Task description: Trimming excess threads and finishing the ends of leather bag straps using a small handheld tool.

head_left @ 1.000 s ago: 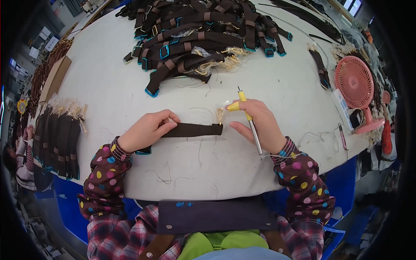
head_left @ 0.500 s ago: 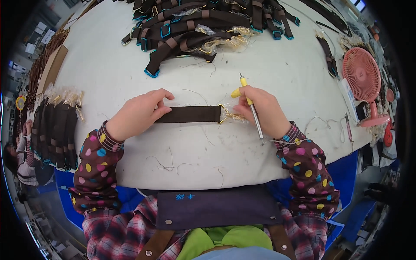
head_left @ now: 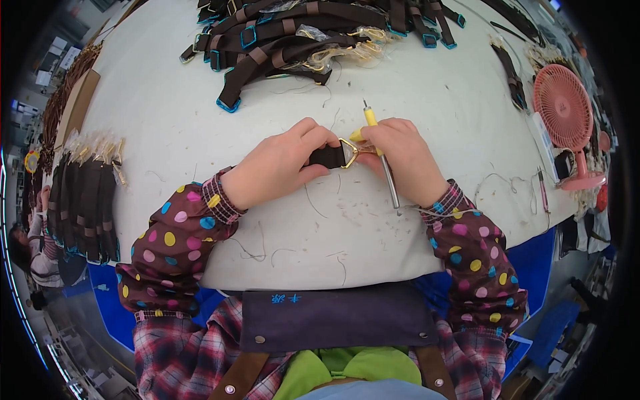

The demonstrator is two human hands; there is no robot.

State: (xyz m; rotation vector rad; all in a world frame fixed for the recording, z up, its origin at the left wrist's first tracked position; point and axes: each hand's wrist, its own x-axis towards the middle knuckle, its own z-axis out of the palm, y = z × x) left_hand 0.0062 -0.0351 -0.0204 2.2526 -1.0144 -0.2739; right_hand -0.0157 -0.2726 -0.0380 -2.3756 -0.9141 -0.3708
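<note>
A dark brown webbing strap [head_left: 327, 157] lies on the table, pinched near its end between the thumb and fingers of my left hand [head_left: 273, 163]. A gold metal ring [head_left: 349, 153] with angled sides is fixed at the strap's right end. My right hand [head_left: 408, 157] is closed around a pen-shaped tool [head_left: 391, 181] with a silver shaft, a yellow upper part and a thin metal tip pointing away from me. The fingertips of this hand are at the gold hardware beside the ring; part of that hardware is hidden behind them.
Finished-looking straps [head_left: 267, 40] with blue-edged buckles are heaped at the far side. More straps [head_left: 83, 200] hang over the left edge. A pink fan [head_left: 563, 107] stands at the right, near a thin pink-handled tool [head_left: 543, 190]. Loose threads [head_left: 250, 250] lie on the white table [head_left: 300, 260].
My left hand has slid right along the strap and now grips it close to the ring. The strap's end has turned slightly upward. My right hand has stayed nearly in place with the tool.
</note>
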